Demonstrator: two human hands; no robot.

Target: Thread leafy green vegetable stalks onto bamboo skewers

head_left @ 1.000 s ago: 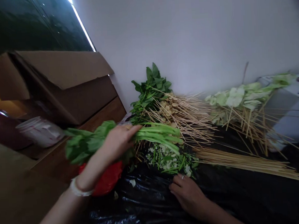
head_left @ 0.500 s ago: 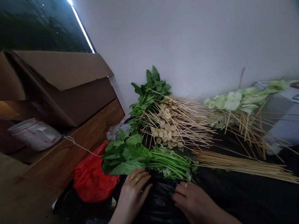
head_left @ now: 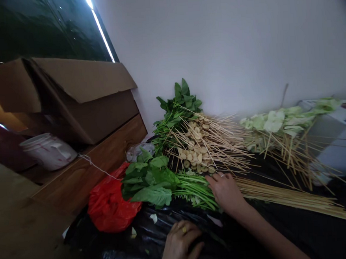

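Note:
A bunch of leafy greens (head_left: 153,182) lies on the black plastic (head_left: 167,218), its leaves to the left and its stems to the right. My right hand (head_left: 226,191) reaches over the cut ends of the stems, its fingers bent and their tips hidden; I cannot tell what they grip. Nearer to me, my left hand (head_left: 183,243) rests over the black plastic with its fingers curled and the thumb apart, with nothing visible in it. Long bare skewers (head_left: 290,196) lie just right of my right hand. Behind the greens are skewered pale slices (head_left: 196,143).
A red plastic bag (head_left: 113,204) sits at the left, below a wooden ledge with a white jar (head_left: 50,152) and an open cardboard box (head_left: 91,107). More greens (head_left: 180,105) lean against the wall. Skewered cabbage pieces (head_left: 274,120) are piled at the right.
My right hand has moved up and forward onto the stem ends. My left hand has drawn back from the leaves, toward me and to the right. The view has shifted slightly.

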